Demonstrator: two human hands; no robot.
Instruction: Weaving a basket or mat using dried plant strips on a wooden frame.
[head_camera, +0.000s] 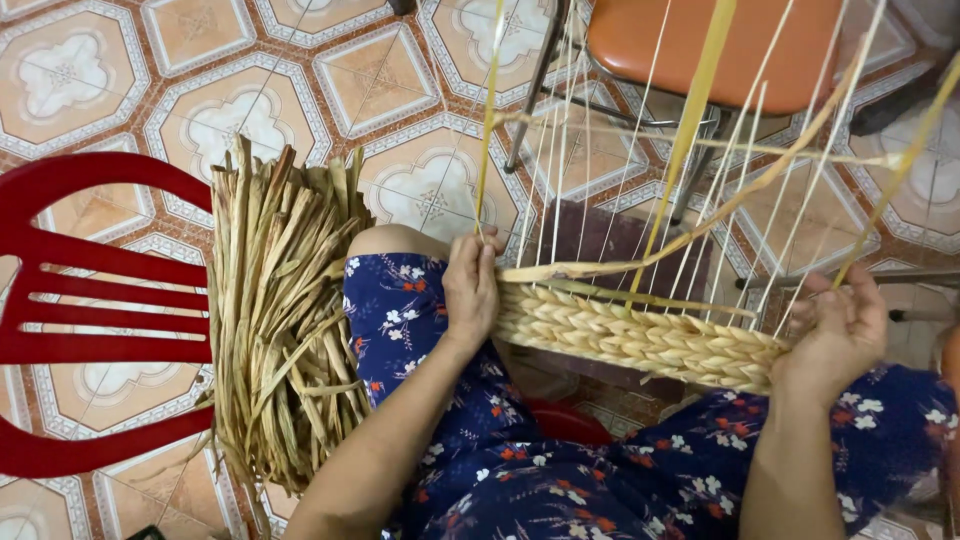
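Gripping the left end of a woven straw band (640, 340) with the left hand (470, 285), fingers curled around it. Clasping the band's right end with the right hand (835, 330) — fingers closed over the weave. Stretching across the lap, between both knees, under upright pale strands (600, 150). Lying in a bundle beside the left knee, over the edge of a red plastic chair (90, 320) — dried reed strips (280, 320). Standing beyond on the tiled floor (230, 100), 1 orange-seated chair (710, 40).

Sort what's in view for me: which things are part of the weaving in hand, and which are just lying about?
In use: woven band, held by left hand and right hand; upright strands; loose weaving strip; bundle of dried leaves.

Lying about: red plastic chair; orange-seated chair.
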